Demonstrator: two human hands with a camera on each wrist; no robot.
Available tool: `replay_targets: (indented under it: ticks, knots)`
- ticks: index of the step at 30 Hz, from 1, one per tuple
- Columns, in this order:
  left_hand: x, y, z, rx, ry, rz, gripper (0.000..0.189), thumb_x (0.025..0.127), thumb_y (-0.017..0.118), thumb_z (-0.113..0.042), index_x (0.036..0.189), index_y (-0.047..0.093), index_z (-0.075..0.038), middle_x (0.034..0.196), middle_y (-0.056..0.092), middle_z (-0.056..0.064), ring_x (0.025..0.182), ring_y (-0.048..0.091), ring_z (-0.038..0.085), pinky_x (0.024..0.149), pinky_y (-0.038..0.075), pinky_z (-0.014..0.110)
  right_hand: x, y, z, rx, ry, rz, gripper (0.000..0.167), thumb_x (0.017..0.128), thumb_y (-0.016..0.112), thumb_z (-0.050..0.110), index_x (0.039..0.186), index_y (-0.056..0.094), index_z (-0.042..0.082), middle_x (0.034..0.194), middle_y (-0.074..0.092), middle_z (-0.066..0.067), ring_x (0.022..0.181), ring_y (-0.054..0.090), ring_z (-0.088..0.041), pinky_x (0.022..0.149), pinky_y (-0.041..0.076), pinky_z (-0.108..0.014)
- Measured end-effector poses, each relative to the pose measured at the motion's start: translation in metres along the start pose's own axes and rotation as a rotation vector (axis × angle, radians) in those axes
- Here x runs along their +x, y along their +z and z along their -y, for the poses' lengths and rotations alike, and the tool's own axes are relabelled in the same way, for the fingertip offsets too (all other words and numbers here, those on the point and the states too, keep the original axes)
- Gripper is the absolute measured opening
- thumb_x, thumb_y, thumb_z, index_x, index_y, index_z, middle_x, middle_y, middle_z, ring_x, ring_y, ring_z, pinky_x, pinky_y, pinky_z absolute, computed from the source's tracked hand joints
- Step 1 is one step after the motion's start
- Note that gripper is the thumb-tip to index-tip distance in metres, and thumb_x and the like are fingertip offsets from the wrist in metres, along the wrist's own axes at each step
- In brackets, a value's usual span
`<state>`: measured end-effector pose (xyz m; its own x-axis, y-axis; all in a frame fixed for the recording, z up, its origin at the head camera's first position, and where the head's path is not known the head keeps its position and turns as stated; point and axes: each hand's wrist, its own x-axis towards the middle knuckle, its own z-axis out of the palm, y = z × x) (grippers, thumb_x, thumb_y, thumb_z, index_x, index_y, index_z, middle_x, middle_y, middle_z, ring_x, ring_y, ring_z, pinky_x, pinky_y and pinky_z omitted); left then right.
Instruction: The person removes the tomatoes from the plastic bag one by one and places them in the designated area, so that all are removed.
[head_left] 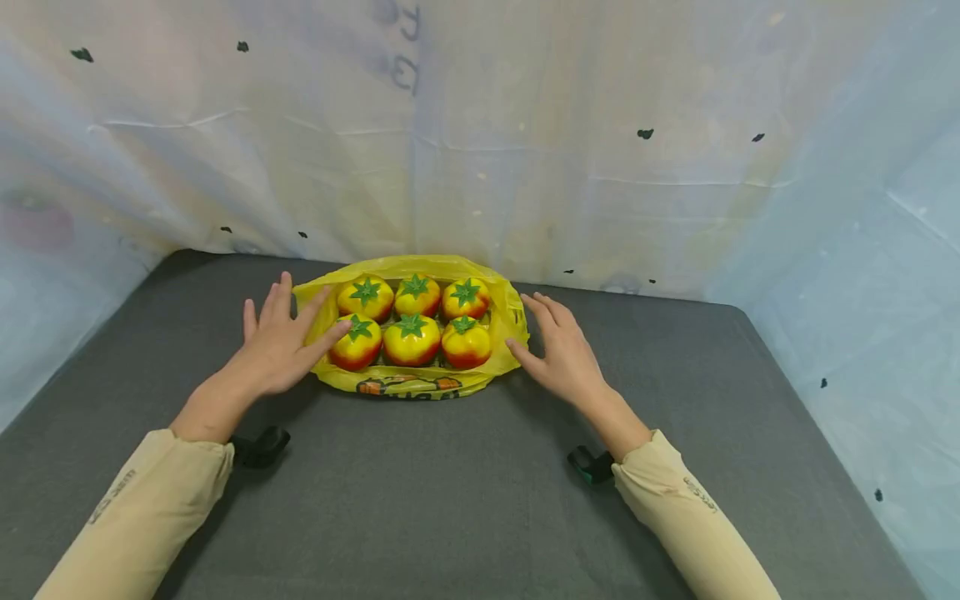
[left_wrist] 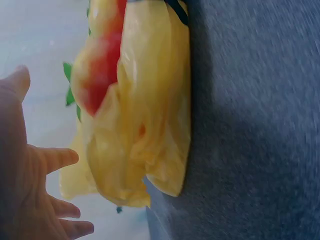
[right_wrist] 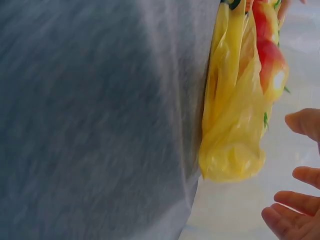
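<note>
A yellow plastic bag (head_left: 420,385) lies on the dark table, spread open at the top. Inside sit two rows of shiny yellow-and-red tomatoes (head_left: 412,340) with green star-shaped tops. My left hand (head_left: 277,346) is at the bag's left end, fingers spread, thumb and forefinger over its edge and holding nothing. Beside the right end is my right hand (head_left: 558,346), fingers extended and also holding nothing. In the left wrist view the bag's side (left_wrist: 150,100) stands apart from the fingers. A gap likewise shows between the right fingers and the bag (right_wrist: 232,135) in the right wrist view.
The dark grey table (head_left: 420,500) stretches around the bag on all sides. Behind it hangs a pale sheet wall (head_left: 525,183) with small dark marks, and another sheet (head_left: 847,333) closes the right side. Black straps (head_left: 261,447) hang at both wrists.
</note>
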<state>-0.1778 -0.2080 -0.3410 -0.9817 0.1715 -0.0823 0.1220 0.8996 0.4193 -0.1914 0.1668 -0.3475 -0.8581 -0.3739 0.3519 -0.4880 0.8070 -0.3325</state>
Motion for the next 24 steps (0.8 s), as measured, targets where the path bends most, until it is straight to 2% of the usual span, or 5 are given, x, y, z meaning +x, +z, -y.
replay_targets:
  ticks: [6,12,17,20,24]
  knots:
    - [0.004,0.0,0.01,-0.096,0.036,-0.01,0.077,0.1,0.022,-0.06,0.155,0.012,-0.007,0.155,-0.014,0.031,0.14,-0.005,0.055,0.107,-0.004,0.072,0.006,0.007,0.011,0.059,-0.02,-0.024,0.056,0.092,0.065,0.027,0.139,0.047,0.003,0.139,0.049,-0.017,0.129,0.045,-0.033,0.105,0.041,-0.049]
    - [0.007,0.0,0.014,-0.148,0.067,-0.032,0.072,0.102,0.021,-0.053,0.155,0.009,-0.006,0.151,0.006,0.036,0.131,0.021,0.059,0.101,0.022,0.073,0.01,0.014,0.02,0.135,-0.03,-0.016,0.053,0.092,0.065,0.027,0.137,0.05,0.003,0.134,0.053,-0.013,0.125,0.05,-0.031,0.101,0.044,-0.048]
    - [0.007,0.003,0.018,-0.171,0.163,-0.137,0.064,0.105,0.033,-0.038,0.151,0.019,0.003,0.135,0.031,0.036,0.106,0.043,0.045,0.084,0.039,0.056,0.014,0.019,0.024,0.184,-0.041,-0.005,0.054,0.091,0.066,0.027,0.137,0.05,0.004,0.134,0.054,-0.013,0.121,0.053,-0.03,0.097,0.048,-0.046]
    - [0.008,0.004,0.019,-0.161,0.19,-0.192,0.058,0.104,0.041,-0.028,0.149,0.025,0.005,0.123,0.039,0.032,0.086,0.044,0.032,0.068,0.037,0.042,0.015,0.021,0.024,0.229,-0.045,0.006,0.053,0.091,0.066,0.026,0.137,0.051,0.003,0.132,0.056,-0.016,0.117,0.055,-0.032,0.093,0.05,-0.046]
    - [0.008,0.004,0.018,-0.179,0.173,-0.214,0.057,0.101,0.048,-0.02,0.149,0.027,0.003,0.124,0.04,0.031,0.087,0.053,0.036,0.068,0.046,0.045,0.016,0.024,0.025,0.306,-0.057,0.027,0.053,0.091,0.067,0.025,0.136,0.051,0.002,0.131,0.056,-0.018,0.117,0.055,-0.035,0.091,0.051,-0.047]
